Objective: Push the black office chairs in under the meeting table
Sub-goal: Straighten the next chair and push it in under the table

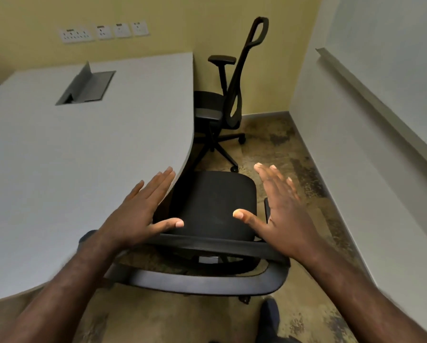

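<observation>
A black office chair (213, 201) stands right in front of me at the curved edge of the grey meeting table (88, 149), its seat partly under the tabletop. Its curved backrest top (207, 283) is just below my arms. My left hand (138, 211) hovers open above the chair's left side and the table edge, fingers spread. My right hand (281, 211) hovers open above the chair's right side, holding nothing. A second black chair (222, 105) stands farther back against the table's far end, seat tucked partly under.
A yellow wall with sockets (103, 32) lies behind the table. A white wall (370, 144) with a rail runs along the right, leaving a narrow strip of mottled floor (276, 144). An open cable box (86, 87) sits in the tabletop. A dark shoe (269, 315) shows below.
</observation>
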